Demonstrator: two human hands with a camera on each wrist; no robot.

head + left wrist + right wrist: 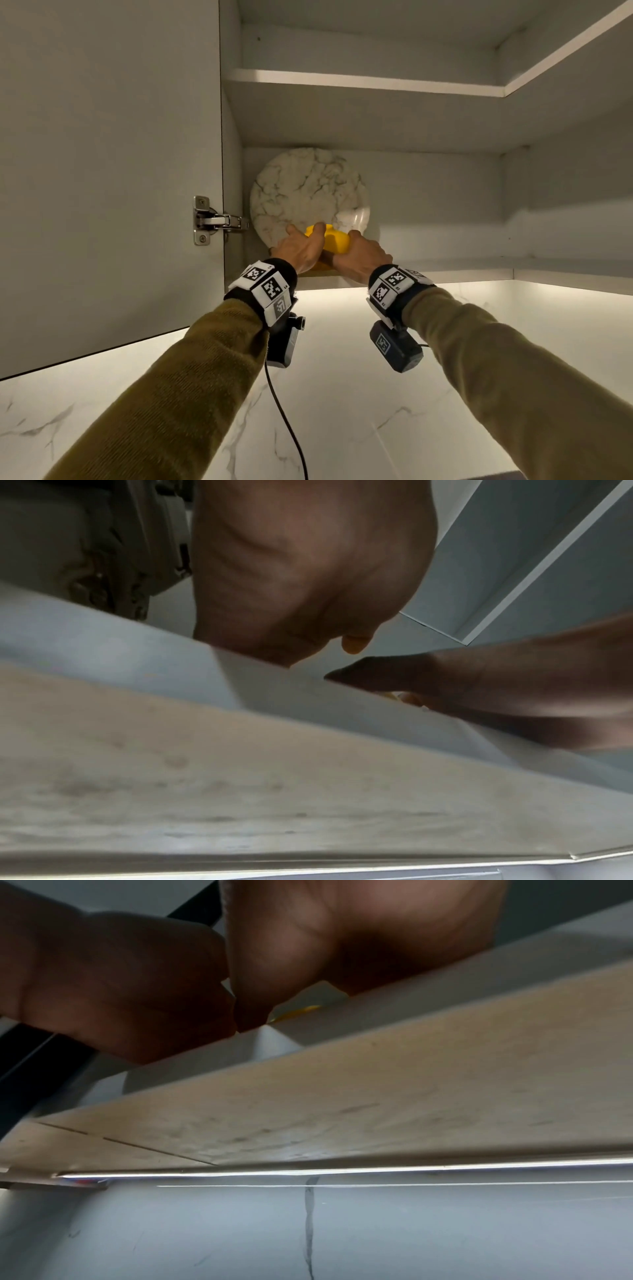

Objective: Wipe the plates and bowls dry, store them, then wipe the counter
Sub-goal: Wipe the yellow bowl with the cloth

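Storing is under way: an open grey wall cupboard (pixel 376 113) holds a round marble-patterned plate (pixel 301 185), upright just beyond the hands. Left hand (pixel 301 248) and right hand (pixel 363 257) both grip a yellow plastic bowl (pixel 334 240) on its lowest shelf. Below the hands, the white marble surface (pixel 342 394) probably awaits wiping.

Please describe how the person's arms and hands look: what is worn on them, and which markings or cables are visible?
Both arms wear olive-brown knit sleeves. Each wrist has a black band with white square-coded tags and a dark camera unit beneath. A black cable hangs from the left unit. Both hands are bare.
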